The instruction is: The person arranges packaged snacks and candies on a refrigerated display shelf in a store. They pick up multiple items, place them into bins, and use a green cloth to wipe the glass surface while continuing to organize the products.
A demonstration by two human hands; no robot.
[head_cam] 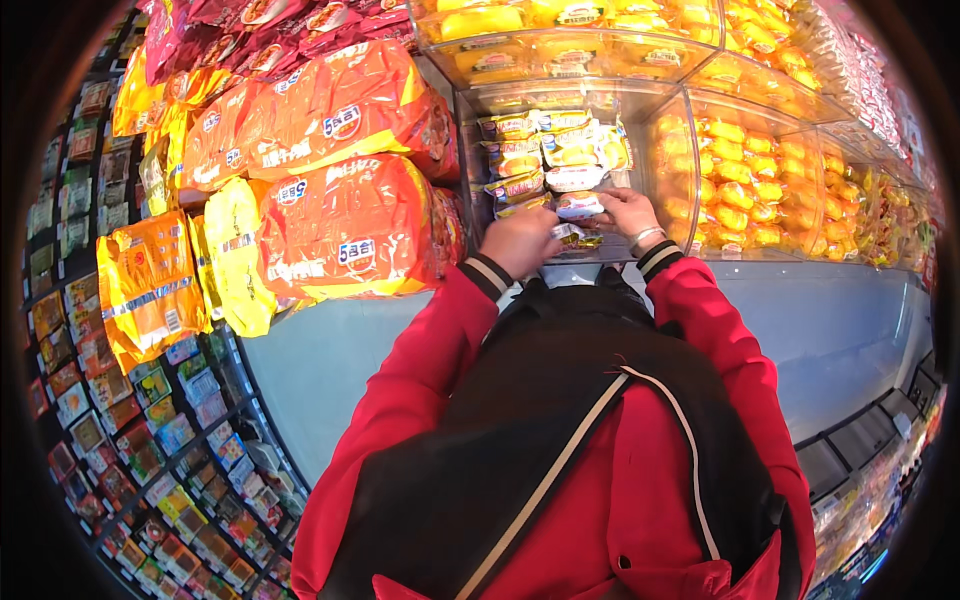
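A clear plastic bin point(660, 142) lies in front of me, holding rows of small wrapped snacks point(574, 154) in white, yellow and blue packets. My right hand point(631, 214) reaches in at the bin's near right and pinches the end of one white-and-red snack packet point(577, 205). At the near left, my left hand point(523, 238) is over the packets, its fingers slightly blurred and partly curled. Whether it grips anything is not visible. A few darker packets point(576, 238) show between my hands, close to the bin's front wall.
Large red-orange multipacks point(345, 240) are stacked left of the bin, beside yellow packages point(240, 255). More clear bins with yellow wrapped cakes point(731, 180) stand to the right and behind. Shelves of boxed goods point(150, 450) line the far left; the grey floor point(802, 337) shows around me.
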